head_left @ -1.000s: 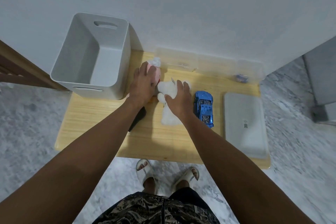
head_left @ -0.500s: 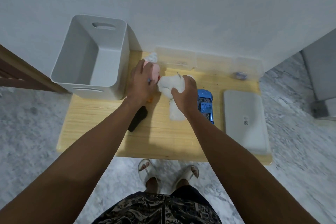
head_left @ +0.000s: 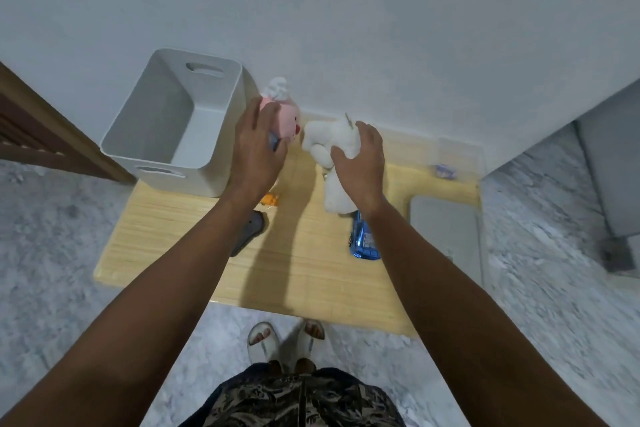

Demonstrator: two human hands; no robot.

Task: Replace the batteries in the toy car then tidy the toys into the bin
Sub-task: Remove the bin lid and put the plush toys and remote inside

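Observation:
My left hand (head_left: 258, 152) grips a pink plush toy (head_left: 283, 114) with white ears, held in the air just right of the grey bin (head_left: 225, 135). My right hand (head_left: 362, 163) grips a white plush toy (head_left: 332, 142), lifted above the table with its body hanging down. The bin stands at the table's back left and looks empty. The blue toy car (head_left: 362, 241) lies on the wooden table (head_left: 304, 274), partly hidden under my right forearm.
A dark flat object (head_left: 251, 230) and a small orange piece (head_left: 270, 199) lie beneath my left wrist. A grey lid or pad (head_left: 446, 239) covers the table's right side. A clear box (head_left: 460, 156) with a small blue item (head_left: 445, 170) sits by the wall.
Both hands have lifted the plush toys off the table and raised them. The pink toy has moved up beside the bin's right wall.

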